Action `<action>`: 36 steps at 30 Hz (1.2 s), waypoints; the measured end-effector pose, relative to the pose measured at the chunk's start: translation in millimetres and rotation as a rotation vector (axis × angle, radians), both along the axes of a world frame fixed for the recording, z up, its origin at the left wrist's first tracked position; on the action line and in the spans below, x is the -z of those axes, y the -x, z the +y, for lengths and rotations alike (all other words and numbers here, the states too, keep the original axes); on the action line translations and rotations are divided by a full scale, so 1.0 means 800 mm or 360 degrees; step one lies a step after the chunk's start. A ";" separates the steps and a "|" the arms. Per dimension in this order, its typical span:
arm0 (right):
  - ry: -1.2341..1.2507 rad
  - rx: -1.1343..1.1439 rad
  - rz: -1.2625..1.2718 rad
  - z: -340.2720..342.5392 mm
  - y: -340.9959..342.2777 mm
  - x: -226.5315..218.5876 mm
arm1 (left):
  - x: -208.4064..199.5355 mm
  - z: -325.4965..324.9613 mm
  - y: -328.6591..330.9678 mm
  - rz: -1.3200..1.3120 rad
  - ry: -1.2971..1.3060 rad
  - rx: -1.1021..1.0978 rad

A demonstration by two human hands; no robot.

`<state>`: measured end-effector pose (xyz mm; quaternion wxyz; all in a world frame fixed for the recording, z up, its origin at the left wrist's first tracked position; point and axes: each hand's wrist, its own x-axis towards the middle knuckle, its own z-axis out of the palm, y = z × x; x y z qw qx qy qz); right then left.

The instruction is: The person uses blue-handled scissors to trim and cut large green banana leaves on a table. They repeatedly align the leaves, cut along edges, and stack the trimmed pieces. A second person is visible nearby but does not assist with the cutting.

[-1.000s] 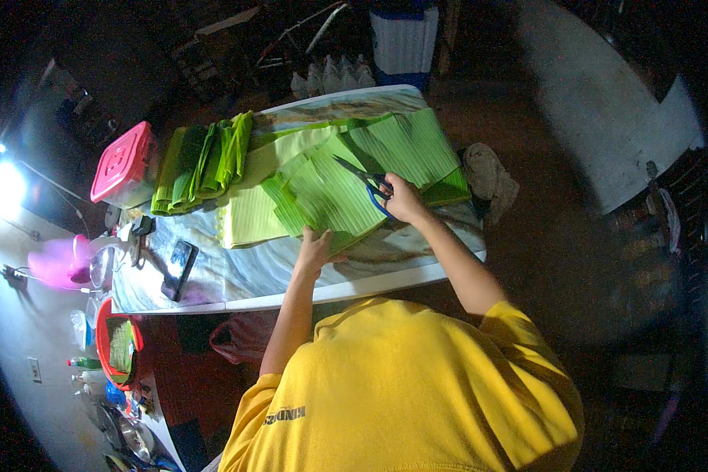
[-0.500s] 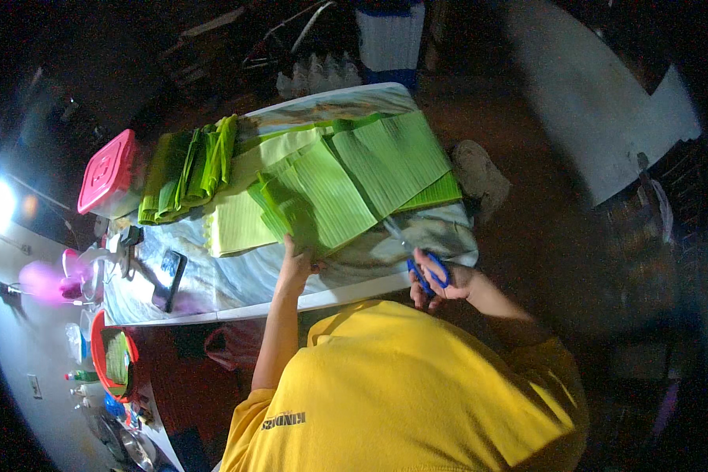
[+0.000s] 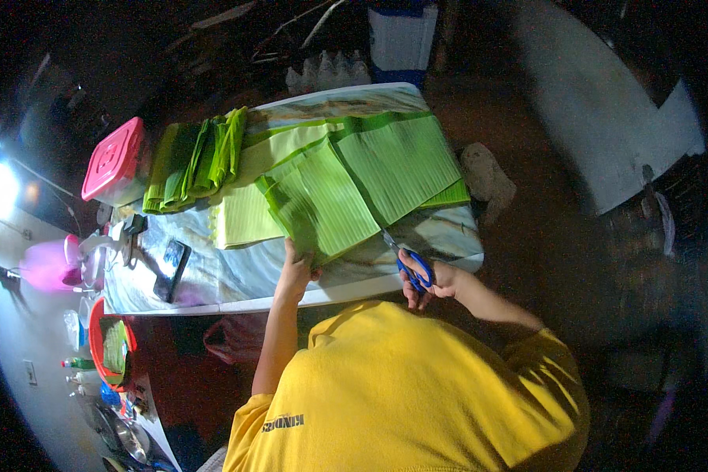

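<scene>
A wide piece of banana leaf (image 3: 322, 200) lies across the table, pinched at its near left corner by my left hand (image 3: 295, 274). My right hand (image 3: 429, 282) has its fingers through the blue handles of a pair of scissors (image 3: 422, 270). The scissors' blades point away from me, their tips at the leaf's near right corner. Whether the blades are apart is too small to tell. Another broad leaf piece (image 3: 401, 165) overlaps on the right, and paler leaf (image 3: 244, 224) shows beneath on the left. Folded leaves (image 3: 200, 161) rest farther left.
The table (image 3: 354, 279) has a marbled cover and a pale rim. At its left end are a tub with a pink lid (image 3: 114, 161) and a dark phone (image 3: 171, 271). An orange basin (image 3: 96, 346) holding green leaf pieces stands lower left. Beyond the table are several bottles (image 3: 326, 75).
My right hand has moved left with the scissors, bringing the blades to the leaf's corner. The leaf's left part lies flatter, with my left hand still at its edge. The view has shifted slightly.
</scene>
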<state>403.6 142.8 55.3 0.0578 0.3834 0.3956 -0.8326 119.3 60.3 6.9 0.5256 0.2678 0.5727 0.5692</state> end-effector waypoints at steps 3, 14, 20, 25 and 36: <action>-0.0036 0.0040 0.0066 -0.003 -0.002 0.010 | 0.001 -0.005 -0.002 0.0043 0.0060 -0.0022; -0.1336 -0.0170 -0.0139 0.007 -0.056 -0.008 | 0.015 -0.052 0.045 -0.0091 0.0060 -0.0046; -0.2920 -0.0219 0.0028 0.033 0.020 -0.029 | -0.013 -0.079 0.045 0.0017 0.0220 -0.0096; -0.2742 -0.0148 0.0216 0.045 0.048 0.052 | -0.019 -0.088 0.069 0.0064 0.0258 -0.0018; -0.2323 0.0269 0.0227 0.084 0.029 -0.017 | 0.009 -0.116 0.133 0.0258 0.0211 0.0141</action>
